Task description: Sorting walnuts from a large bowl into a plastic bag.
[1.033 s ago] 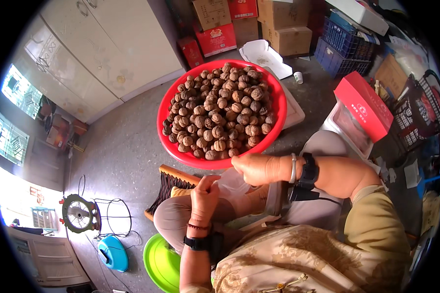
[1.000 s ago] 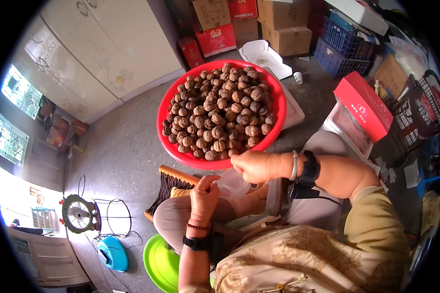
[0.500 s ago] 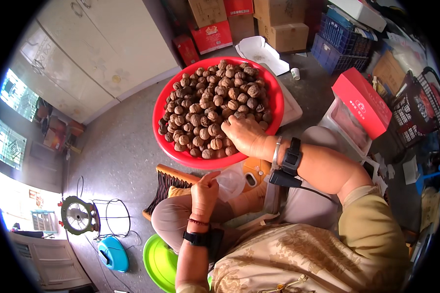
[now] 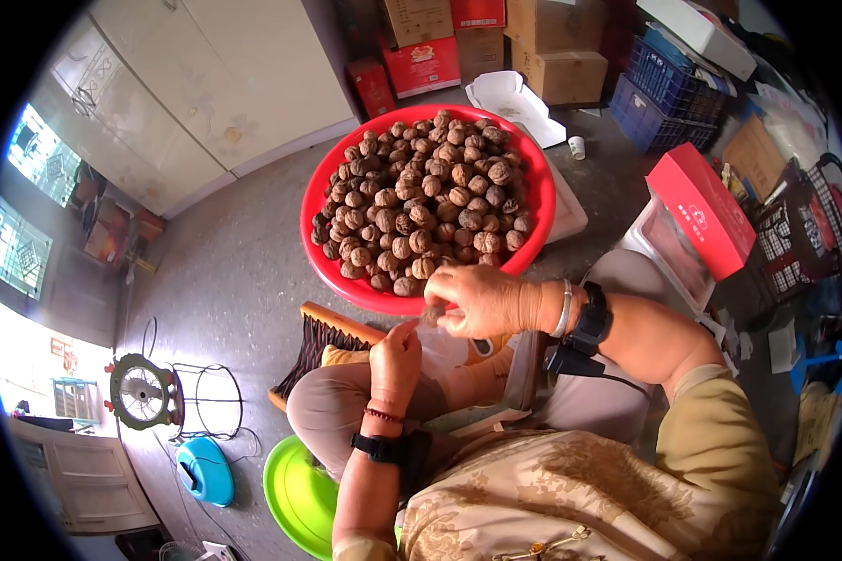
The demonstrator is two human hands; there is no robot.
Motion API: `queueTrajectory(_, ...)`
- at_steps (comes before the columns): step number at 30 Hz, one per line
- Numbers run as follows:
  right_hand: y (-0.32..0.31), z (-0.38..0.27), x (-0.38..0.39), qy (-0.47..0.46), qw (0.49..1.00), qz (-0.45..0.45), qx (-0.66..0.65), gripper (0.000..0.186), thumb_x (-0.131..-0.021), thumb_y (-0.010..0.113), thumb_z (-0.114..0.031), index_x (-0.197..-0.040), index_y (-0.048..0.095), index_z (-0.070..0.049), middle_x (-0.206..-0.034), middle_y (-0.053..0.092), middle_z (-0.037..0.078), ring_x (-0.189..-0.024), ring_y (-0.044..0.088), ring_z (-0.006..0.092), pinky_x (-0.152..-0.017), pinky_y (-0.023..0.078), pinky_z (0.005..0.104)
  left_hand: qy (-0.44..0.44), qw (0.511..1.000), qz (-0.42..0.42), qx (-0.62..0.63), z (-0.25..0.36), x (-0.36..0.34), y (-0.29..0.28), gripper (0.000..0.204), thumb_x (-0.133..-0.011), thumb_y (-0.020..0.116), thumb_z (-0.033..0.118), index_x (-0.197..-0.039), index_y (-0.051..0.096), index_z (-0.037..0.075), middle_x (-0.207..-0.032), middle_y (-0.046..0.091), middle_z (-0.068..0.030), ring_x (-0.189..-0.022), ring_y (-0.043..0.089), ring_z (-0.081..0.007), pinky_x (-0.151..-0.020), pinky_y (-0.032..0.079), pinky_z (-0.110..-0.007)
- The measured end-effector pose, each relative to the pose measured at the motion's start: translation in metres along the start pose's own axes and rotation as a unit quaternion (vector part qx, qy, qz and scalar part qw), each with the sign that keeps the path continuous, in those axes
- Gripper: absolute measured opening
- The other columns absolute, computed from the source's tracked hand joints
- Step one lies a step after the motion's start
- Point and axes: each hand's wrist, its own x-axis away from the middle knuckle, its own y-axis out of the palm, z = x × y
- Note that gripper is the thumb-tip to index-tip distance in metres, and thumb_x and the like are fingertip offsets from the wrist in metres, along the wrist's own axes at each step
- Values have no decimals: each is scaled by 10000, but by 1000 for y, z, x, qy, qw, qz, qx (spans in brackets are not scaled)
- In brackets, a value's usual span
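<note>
A wide red basin (image 4: 318, 266) heaped with brown walnuts (image 4: 412, 201) stands in front of my knees. My right hand (image 4: 486, 299) is just past the basin's near rim, closed on a single walnut (image 4: 432, 315). Close to its fingertips is my left hand (image 4: 398, 360), with fingers pinched on the edge of a clear plastic bag (image 4: 444, 352). The bag hangs between my hands and knees, and its lower part blends with what is behind it. An orange device (image 4: 482, 346) is partly hidden below my right hand.
A green basin (image 4: 299, 496) sits by my left leg, near a wooden stool (image 4: 332, 323) with a dark woven seat. An open red box (image 4: 702, 210), blue crates (image 4: 655, 112) and a white foam tray (image 4: 515, 105) lie right and behind. A round fan (image 4: 142, 393) stands at left.
My right hand has lifted out of the walnut heap and come toward me with a walnut, meeting my left hand at the bag. The view has shifted slightly.
</note>
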Motion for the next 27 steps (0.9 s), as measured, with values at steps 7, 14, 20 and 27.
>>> queueTrajectory(7, 17, 16, 7, -58, 992, -52, 104, 207, -811, 701, -151, -950, 618, -23, -892, 638, 146, -851, 669, 359, -752, 554, 447, -23, 999, -11, 30, 0, -2, 1, 210, -919, 587, 124, -1051, 716, 25, -823, 691, -233, -749, 705, -352, -667, 552, -392)
queueTrajectory(14, 7, 24, 0, -3, 993, 40, 112, 100, -852, 645, -135, -905, 597, -65, -862, 609, 123, -803, 649, 343, -703, 539, 439, -72, 992, -47, 88, -7, -4, 6, 261, -926, 572, 119, -1138, 681, 13, -717, 671, -167, -631, 671, -243, -627, 534, -366)
queueTrajectory(20, -2, 26, -20, 87, 977, 137, 141, 173, -856, 646, -134, -1004, 584, -70, -956, 595, 140, -831, 649, 359, -723, 531, 467, -147, 964, -118, 188, 8, -7, 1, 318, -963, 545, 134, -1242, 624, 3, -639, 638, -76, -499, 589, -134, -487, 477, -291)
queueTrajectory(27, 3, 27, -44, 106, 971, 104, 190, 258, -873, 608, -118, -1125, 557, -110, -1028, 562, 154, -831, 660, 364, -706, 544, 475, -202, 934, -166, 245, 2, -5, 1, 388, -989, 516, 148, -1354, 554, 23, -601, 610, -61, -428, 511, -108, -406, 416, -255)
